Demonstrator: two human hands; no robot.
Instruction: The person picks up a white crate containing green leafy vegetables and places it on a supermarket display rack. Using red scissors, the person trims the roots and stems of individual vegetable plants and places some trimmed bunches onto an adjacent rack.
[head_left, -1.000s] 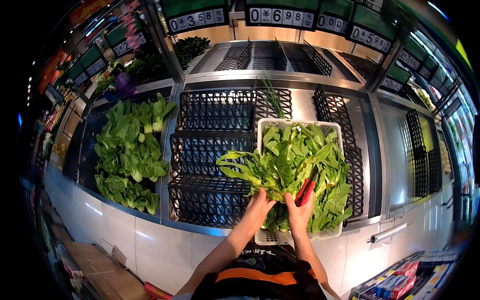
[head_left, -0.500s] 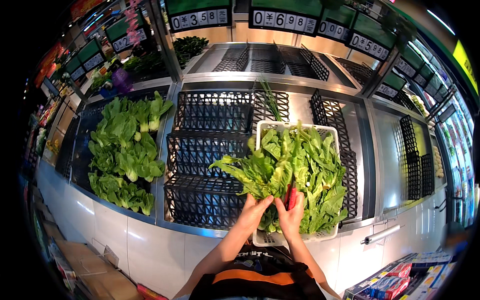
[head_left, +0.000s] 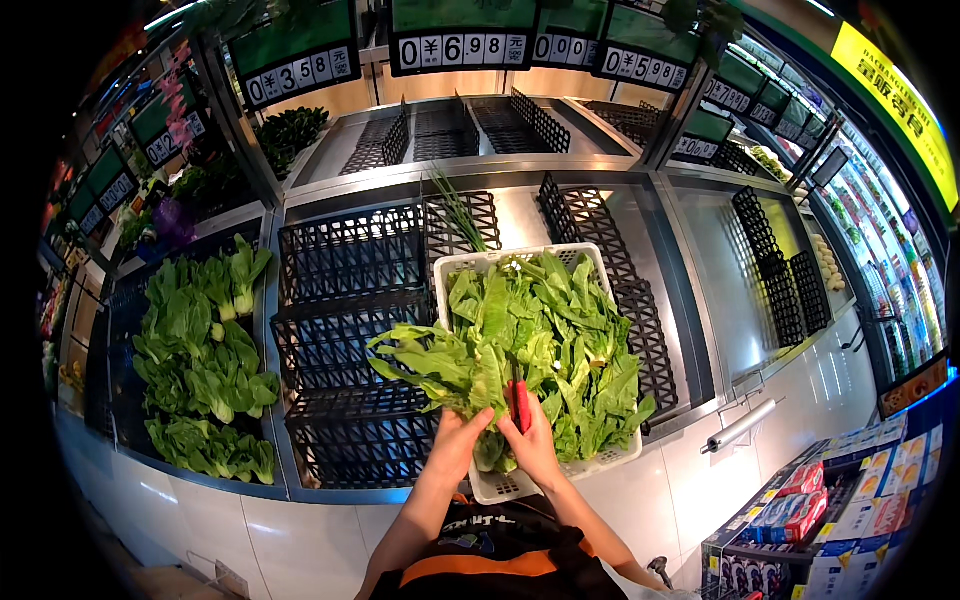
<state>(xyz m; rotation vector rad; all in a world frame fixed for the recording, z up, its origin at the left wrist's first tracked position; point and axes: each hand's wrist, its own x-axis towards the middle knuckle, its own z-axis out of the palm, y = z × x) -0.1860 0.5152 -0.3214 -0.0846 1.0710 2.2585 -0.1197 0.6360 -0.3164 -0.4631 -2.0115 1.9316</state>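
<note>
My left hand (head_left: 460, 440) is closed around the base of a bunch of leaf lettuce (head_left: 425, 358), whose leaves fan out to the left and away from me. A red-handled tool (head_left: 521, 405) is gripped in my right hand (head_left: 534, 442), close beside the bunch. Its narrow dark end points away from me; whether it is a knife or scissors I cannot make out. Both hands are over the near left part of a white plastic basket (head_left: 606, 283). More leaf lettuce (head_left: 595, 375) heaps up inside it and spills over its right rim.
Black slatted racks (head_left: 350, 335) lie left of the basket on the metal display counter (head_left: 690, 335). Bok choy (head_left: 205, 360) fills the left bay. Long thin green stalks (head_left: 458, 212) lie behind the basket. A plastic-film roll (head_left: 740, 426) hangs at the front right, above boxed goods (head_left: 800, 505).
The whole scene has shifted left in view as my head turned right. My hands stay at the basket, still holding the lettuce and the red-handled tool.
</note>
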